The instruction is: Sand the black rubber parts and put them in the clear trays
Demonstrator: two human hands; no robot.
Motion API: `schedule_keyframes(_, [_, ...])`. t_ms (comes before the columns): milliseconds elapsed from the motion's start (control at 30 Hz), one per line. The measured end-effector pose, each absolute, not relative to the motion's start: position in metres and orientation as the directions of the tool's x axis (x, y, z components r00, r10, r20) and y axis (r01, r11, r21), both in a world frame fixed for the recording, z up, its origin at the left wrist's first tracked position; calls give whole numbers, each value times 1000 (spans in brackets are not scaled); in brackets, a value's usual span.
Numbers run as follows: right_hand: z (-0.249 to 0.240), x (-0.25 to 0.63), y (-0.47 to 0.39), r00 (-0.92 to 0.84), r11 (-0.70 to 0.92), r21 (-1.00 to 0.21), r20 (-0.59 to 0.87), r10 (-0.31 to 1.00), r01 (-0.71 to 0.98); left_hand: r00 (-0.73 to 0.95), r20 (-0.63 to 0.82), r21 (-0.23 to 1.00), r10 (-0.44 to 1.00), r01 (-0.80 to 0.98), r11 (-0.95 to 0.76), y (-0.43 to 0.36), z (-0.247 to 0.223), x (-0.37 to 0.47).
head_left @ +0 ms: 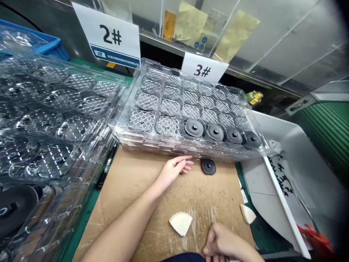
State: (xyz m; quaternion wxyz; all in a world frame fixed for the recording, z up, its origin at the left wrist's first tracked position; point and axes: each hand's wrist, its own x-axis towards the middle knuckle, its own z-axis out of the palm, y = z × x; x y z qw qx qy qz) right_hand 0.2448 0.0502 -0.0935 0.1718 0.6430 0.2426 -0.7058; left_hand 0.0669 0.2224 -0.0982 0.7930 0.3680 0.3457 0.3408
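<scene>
Over the cardboard sheet (136,182), my left hand (177,166) is held out with loosely stretched fingers and nothing in it. A dark rounded-square plastic part with a small centre knob (208,166) lies just right of its fingertips, apart from them. Close to my body, my right hand (220,240) is closed with fingers curled down; whatever they may hold is hidden. A cream wedge-shaped pad (181,223) lies to its left. Beyond the hands stands a stack of clear blister trays (174,140); the top one carries dark parts, several in its front row with knobs showing (194,127).
More clear trays with dark parts (54,116) fill the left side, beside a black marker (107,165). At right are another cream wedge (248,214), a white bin (272,203) and a red-handled tool (316,240). Signs "2#" (109,36) and "3#" (204,69) hang behind.
</scene>
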Motion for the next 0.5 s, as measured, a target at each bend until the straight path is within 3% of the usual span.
schedule_keyframes(500, [-91,243,49,-39,-797,-127,-991,129,590,491,-350,786,798,-309,535,224,-102,71])
